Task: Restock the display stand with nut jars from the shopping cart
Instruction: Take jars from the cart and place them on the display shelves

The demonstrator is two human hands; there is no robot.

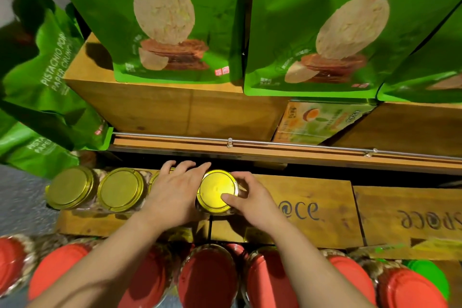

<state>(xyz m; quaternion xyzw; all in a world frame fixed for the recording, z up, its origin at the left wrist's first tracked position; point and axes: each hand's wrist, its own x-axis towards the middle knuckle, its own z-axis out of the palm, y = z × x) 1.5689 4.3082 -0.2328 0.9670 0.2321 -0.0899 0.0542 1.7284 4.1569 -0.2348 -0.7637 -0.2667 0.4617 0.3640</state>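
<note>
A: What's nearest?

B: A row of jars with red lids (207, 280) along the bottom edge, packed lid to lid; I count about seven, partly cut off or hidden under the forearms. One green lid (432, 280) sits at the row's right end. Through the glass you can see nuts.

A: And the hands?

B: Both are on the wooden crate (312, 210) one level up. The right hand (250, 197) grips a yellow-lidded jar (217, 191), thumb pressed on the lid, fingers curled around its far right side. The left hand (175, 192) lies flat with fingers straight, over another yellow lid (155, 177) and touching the left side of the held jar.

A: How many yellow lids?

B: Four in a line along the crate's left half: two uncovered ones (120, 190) at the left end, the third mostly covered by the left hand, the fourth in the right hand.

A: Room to move?

B: The crate's right half is bare wood, and a second crate (410, 215) beside it is bare too. Above the jars a wooden shelf edge with a metal rail (250, 143) overhangs, so headroom is tight.

A: Farther back?

B: Two large green snack bags (172, 20) stand upright on wooden boxes (175, 107), a third is cut off at the right edge, more lean at the left edge, and a printed carton (322, 120) sits between boxes
</note>
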